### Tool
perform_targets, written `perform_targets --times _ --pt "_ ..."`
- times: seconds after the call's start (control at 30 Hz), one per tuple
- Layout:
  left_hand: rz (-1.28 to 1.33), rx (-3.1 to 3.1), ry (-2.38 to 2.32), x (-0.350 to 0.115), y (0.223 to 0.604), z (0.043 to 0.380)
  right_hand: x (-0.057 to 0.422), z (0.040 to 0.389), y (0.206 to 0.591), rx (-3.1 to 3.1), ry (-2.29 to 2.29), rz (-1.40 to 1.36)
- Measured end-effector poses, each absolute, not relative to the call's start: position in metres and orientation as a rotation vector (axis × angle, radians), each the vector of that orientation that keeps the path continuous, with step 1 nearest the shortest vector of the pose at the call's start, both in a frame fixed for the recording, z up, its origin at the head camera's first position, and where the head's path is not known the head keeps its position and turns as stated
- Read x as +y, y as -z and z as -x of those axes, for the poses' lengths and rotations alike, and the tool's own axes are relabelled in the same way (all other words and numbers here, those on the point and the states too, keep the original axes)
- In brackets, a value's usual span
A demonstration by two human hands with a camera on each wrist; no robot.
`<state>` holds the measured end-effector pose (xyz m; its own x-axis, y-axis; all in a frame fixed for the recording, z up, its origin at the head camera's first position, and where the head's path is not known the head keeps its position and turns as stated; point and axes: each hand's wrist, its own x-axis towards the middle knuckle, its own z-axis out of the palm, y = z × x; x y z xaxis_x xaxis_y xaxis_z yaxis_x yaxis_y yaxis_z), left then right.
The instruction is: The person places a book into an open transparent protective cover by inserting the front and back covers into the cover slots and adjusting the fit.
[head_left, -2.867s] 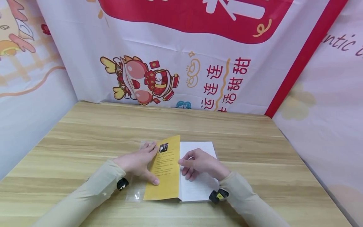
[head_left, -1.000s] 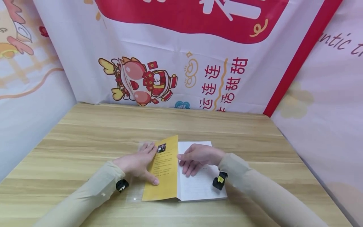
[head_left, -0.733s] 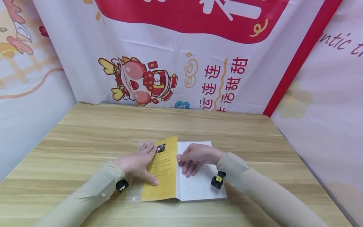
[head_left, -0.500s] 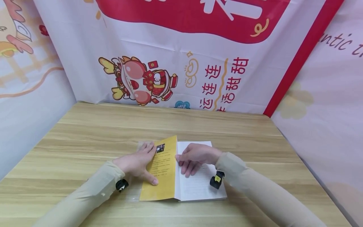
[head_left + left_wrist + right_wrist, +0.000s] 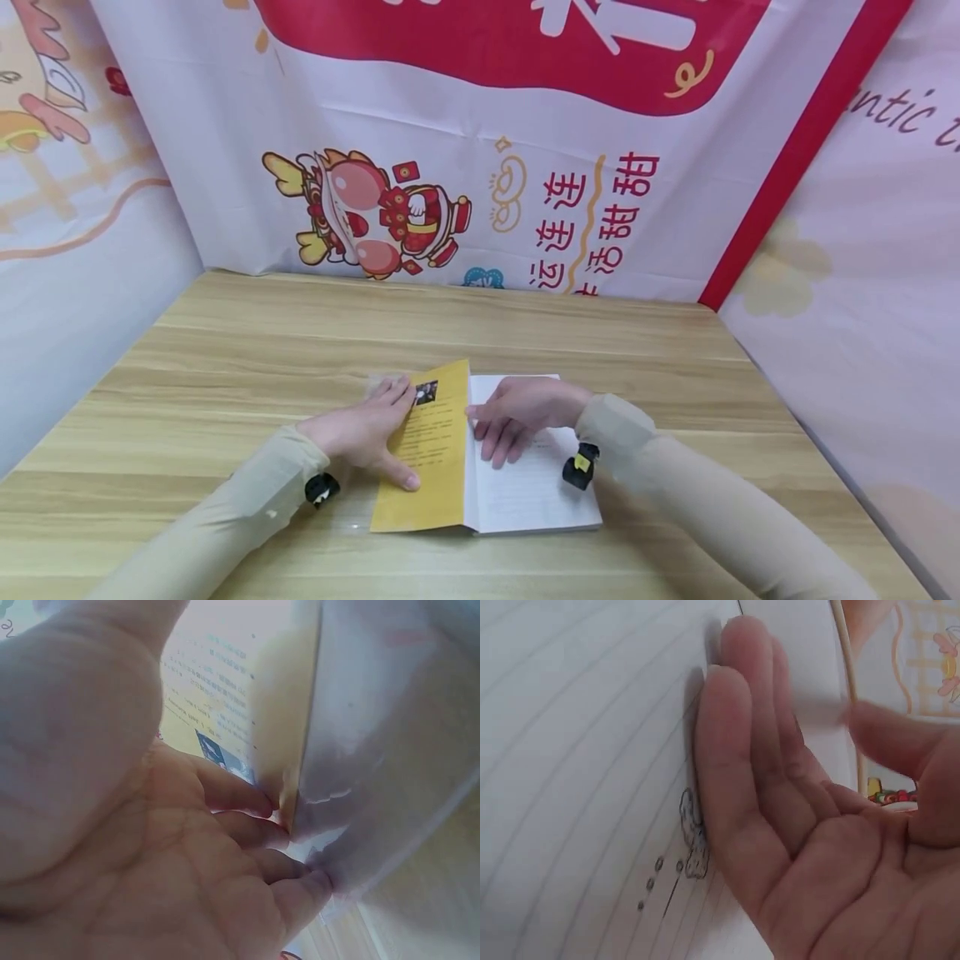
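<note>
An open book lies in front of me, its yellow printed cover flap slanting up on the left beside a white page. My left hand rests with spread fingers along the flap's left side, thumb flat on the yellow face. In the left wrist view, its fingertips lie at the yellow edge beside clear plastic film. My right hand lies over the lined page, thumb tip at the flap's right edge. The right wrist view shows its fingers loosely extended against the page and apart from the thumb.
Clear plastic film sticks out under the flap to the left. The wood-grain table carries the book. A printed white-and-red cloth hangs at the table's back edge, with pale patterned cloth on both sides.
The right hand shifted slightly left and then back at the flap's edge, its wrist further out to the right than at first. The flap leans slightly more leftward. The left hand stays in place.
</note>
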<state>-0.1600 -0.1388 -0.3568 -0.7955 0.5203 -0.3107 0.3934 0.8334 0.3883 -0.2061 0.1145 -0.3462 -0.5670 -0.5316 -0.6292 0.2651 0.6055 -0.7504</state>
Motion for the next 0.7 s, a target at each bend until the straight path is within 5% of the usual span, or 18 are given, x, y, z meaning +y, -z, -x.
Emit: perform_targets --times 0.7 --pt "-0.686 2.591 -0.473 -0.137 0.358 0.16 0.116 0.21 0.358 1.851 1.285 0.087"
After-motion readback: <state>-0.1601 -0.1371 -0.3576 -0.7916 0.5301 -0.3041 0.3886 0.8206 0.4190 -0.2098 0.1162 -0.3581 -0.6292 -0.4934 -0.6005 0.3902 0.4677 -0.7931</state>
